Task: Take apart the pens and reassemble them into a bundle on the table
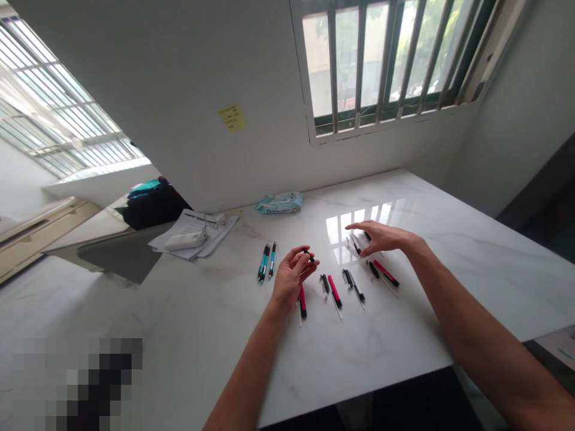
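My left hand [294, 272] pinches a small black pen part [309, 256] between thumb and fingers, above the table. Beneath and beside that hand lies a red-and-black pen barrel [303, 301], partly covered by it. My right hand [376, 235] hovers farther back with fingers spread, over a white-and-black pen barrel [355, 244] that it partly hides. Between the hands are another red barrel [335, 291], a black pen piece [325, 283] and a white-and-black barrel [357, 287], with thin white refills alongside. A third red barrel [386, 273] rests below my right wrist.
Several assembled blue-and-black pens [266, 262] lie left of my left hand. A blue wipes packet [279, 203] sits against the wall, and papers [215, 230] with a white device lie to its left. The marble-patterned table [215, 335] ends at a near edge. A barred window [381, 66] is above.
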Demonstrator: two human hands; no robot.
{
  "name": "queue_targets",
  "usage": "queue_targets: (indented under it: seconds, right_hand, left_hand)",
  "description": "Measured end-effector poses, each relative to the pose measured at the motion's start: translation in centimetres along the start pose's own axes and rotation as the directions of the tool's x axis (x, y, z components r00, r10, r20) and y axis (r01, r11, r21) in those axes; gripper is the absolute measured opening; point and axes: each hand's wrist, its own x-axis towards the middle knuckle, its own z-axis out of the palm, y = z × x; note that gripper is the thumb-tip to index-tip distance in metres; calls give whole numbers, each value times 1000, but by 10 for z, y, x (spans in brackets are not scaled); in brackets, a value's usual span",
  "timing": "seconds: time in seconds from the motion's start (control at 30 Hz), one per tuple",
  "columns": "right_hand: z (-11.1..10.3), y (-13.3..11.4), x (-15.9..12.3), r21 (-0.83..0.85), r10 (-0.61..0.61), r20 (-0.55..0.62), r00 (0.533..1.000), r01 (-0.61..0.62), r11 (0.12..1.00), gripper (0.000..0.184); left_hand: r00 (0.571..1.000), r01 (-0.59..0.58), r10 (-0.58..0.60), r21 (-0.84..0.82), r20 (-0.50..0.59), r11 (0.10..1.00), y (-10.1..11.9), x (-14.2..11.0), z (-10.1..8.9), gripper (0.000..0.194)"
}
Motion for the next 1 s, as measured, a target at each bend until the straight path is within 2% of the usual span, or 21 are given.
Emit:
queue_targets:
  seconds: [0.1,0.2,0.27,0.33,0.47,0.57,0.7,0.83,0.93,1.0]
  right_hand:
    - [4,-1,2,-17,11,35,999,-10,1000,91]
    - [6,2,6,-30,-18,20,1000,19,999,87]
    - [4,3,7,-34,-42,-34,999,41,999,84]
    - [5,-2,8,-39,-82,-142,987,77,996,80]
    - [19,-43,8,-35,-290,-332,898,295,955,81]
    - [38,-84,6,-21,-468,-344,814,492,871,85]
    - [55,-113,2,-15,-566,-325,757,595,804,88]
    - [62,-119,1,5,-580,-296,759,608,794,87]
    - [58,-118,1,37,-556,-264,788,584,811,91]
    - [51,-109,3,43,-515,-285,809,547,836,86]
  left_hand:
    - [1000,24,-24,-36,-1,999,-3,0,-6,47]
    - [1000,16,-17,-26,-26,1000,-4,2,-8,50]
    - [999,-9,7,-22,-51,1000,-4,3,-8,52]
    - [998,-25,24,-26,-64,999,-4,3,-7,53]
    - [994,-32,27,-42,-102,999,-5,1,-5,51]
    - [987,-40,32,-45,-155,998,-5,1,-7,50]
    - [990,-28,21,-46,-142,999,-7,3,-11,51]
    - [995,-43,40,-30,-92,999,-11,4,-13,47]
    - [993,-72,72,4,-90,997,-14,5,-14,43]
    - [989,-96,99,36,-106,995,-13,6,-15,42]
